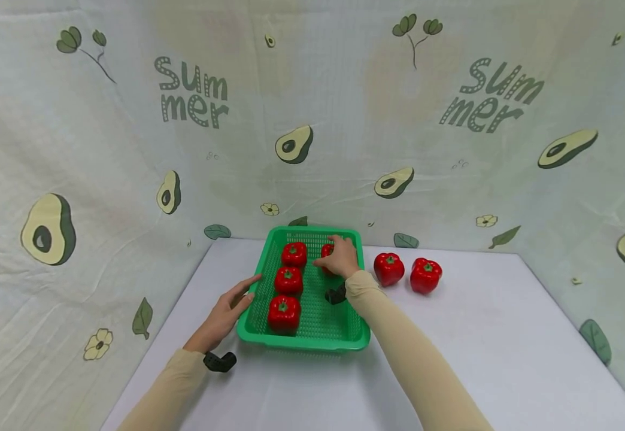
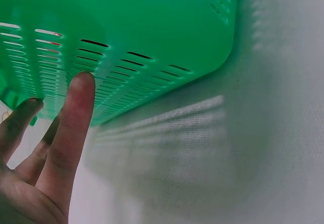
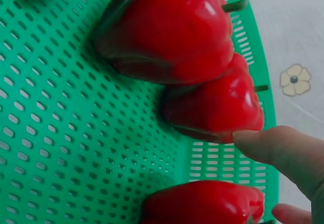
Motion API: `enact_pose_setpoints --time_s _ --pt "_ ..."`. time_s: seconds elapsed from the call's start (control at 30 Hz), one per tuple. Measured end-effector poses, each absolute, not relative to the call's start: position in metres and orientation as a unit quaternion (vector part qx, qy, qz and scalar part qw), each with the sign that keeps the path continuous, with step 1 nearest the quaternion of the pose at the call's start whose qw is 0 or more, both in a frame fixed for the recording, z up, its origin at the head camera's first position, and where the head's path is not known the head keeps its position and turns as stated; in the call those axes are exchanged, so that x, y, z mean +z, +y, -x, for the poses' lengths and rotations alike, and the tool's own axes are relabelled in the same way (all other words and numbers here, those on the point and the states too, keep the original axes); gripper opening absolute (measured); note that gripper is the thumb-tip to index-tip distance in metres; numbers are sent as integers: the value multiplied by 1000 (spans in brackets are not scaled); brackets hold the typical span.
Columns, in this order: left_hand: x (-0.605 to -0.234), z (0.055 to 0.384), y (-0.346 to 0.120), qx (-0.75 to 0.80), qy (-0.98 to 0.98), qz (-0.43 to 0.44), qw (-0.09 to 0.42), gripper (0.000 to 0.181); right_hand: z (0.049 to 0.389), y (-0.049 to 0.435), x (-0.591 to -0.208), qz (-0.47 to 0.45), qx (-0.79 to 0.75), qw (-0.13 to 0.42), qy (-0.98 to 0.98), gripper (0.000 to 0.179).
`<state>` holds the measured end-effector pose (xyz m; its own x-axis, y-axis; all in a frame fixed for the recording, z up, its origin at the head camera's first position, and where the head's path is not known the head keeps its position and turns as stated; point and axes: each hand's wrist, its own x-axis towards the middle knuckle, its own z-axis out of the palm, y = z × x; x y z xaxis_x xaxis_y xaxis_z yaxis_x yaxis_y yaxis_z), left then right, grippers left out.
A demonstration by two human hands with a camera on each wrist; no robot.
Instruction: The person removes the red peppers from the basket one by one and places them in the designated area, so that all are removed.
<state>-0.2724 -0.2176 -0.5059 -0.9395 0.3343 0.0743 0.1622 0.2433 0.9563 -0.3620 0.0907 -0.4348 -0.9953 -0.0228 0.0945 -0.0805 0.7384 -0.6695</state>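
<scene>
1. Green basket (image 1: 304, 343), with the largest thing in view hanging behind it: a pale cloth (image 1: 345, 90) printed with avocados, leaves, flowers and the word "Summer".
2. The white counter (image 1: 474, 341) lies beneath the basket and reaches out past it on both sides.
3. The basket itself rests on the counter, its back rim near the foot of the cloth; its floor and walls are pierced with slots.
4. The left hand (image 1: 223, 314) is at the outside of the basket's left wall, its fingers (image 2: 73, 113) spread and their tips at the slots.
5. The right hand (image 1: 342, 257) is over the basket's back right part, thumb stretched well away from the other fingers. I cannot tell whether any of them touches the pepper beneath.
6. That red pepper (image 1: 325, 251) lies inside the basket at the back right, partly covered by the right hand.
7. Three more red peppers stand in a row along the basket's left side: back (image 1: 294, 255), middle (image 1: 288, 281) and front (image 1: 284, 315).
8. Two others, nearer (image 1: 388, 269) and farther (image 1: 425, 276), lie on the counter to the basket's right.
9. Smallest are the green stems (image 1: 390, 260) topping the peppers.
</scene>
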Motion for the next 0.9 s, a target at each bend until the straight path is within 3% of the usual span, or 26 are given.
enact_pose_setpoints --time_s 0.6,0.9 --pt "-510 267 -216 600 782 -153 75 48 365 89 -444 3 366 72 -928 58" --pt "-506 271 -216 600 782 -154 71 48 371 92 -444 -5 399 75 -914 55"
